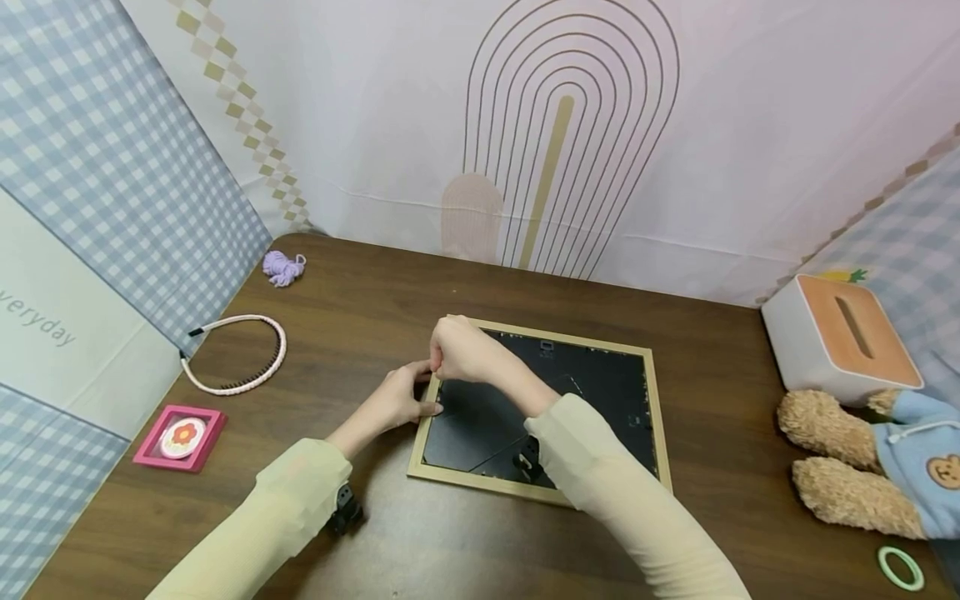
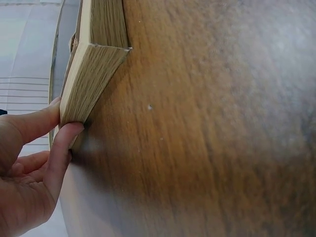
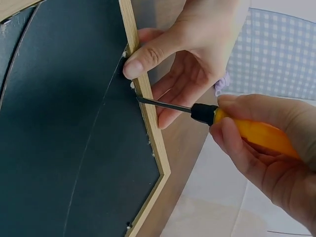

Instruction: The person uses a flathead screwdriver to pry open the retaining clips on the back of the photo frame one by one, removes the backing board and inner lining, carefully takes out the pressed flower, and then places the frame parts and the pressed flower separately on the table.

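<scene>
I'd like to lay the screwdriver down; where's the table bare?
Free: between frame and tissue box, frame and backdrop, or headband and left hand. Crowded: the frame's left side (left hand, right hand), and the right end (tissue box, teddy, ring).

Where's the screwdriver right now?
Right wrist view, right of centre: gripped by the right hand, its tip at the inner edge of the wooden frame, just below the left hand's thumb. The screwdriver points left.

Head view: screwdriver [image 3: 203, 114] — hidden; plush toy [image 1: 909, 450] — cropped.
</scene>
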`<action>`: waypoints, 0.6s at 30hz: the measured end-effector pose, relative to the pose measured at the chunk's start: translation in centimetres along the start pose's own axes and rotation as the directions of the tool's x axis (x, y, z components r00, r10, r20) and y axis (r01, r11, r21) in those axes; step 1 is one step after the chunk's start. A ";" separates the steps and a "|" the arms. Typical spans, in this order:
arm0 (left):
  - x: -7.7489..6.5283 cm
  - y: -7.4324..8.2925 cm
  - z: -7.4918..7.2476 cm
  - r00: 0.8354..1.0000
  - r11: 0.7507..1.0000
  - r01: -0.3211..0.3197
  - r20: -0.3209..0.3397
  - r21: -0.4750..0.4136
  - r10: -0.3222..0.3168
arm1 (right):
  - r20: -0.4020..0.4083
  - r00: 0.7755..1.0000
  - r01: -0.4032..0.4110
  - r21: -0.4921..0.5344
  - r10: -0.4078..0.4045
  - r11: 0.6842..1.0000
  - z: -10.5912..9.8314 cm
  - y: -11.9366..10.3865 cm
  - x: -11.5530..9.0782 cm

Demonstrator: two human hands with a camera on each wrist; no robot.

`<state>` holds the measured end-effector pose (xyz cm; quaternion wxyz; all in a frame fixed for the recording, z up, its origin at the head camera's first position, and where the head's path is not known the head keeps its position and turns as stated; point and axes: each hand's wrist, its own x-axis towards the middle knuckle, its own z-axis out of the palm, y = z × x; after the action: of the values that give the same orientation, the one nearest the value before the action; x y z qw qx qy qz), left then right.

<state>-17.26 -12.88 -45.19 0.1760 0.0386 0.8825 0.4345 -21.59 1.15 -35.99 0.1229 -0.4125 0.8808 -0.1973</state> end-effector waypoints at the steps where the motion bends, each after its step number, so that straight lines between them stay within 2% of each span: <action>1: 0.0 0.0 0.0 1.000 1.000 0.004 0.001 0.001 -0.004 | 0.006 1.000 0.008 -0.007 -0.008 1.000 0.0 0.0 0.1; 6: -0.1 0.0 0.0 1.000 1.000 0.004 0.004 0.008 -0.004 | 0.037 0.999 0.038 -0.046 -0.036 0.998 -0.1 -0.4 0.5; 18: -0.1 0.0 -0.1 1.000 1.000 0.017 -0.002 -0.015 -0.017 | 0.032 0.999 0.018 -0.053 -0.016 0.998 -0.1 -0.9 1.0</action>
<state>-17.19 -12.97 -45.10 0.1788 0.0293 0.8798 0.4394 -21.64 -0.12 -35.56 0.1240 -0.4263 0.8801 -0.1681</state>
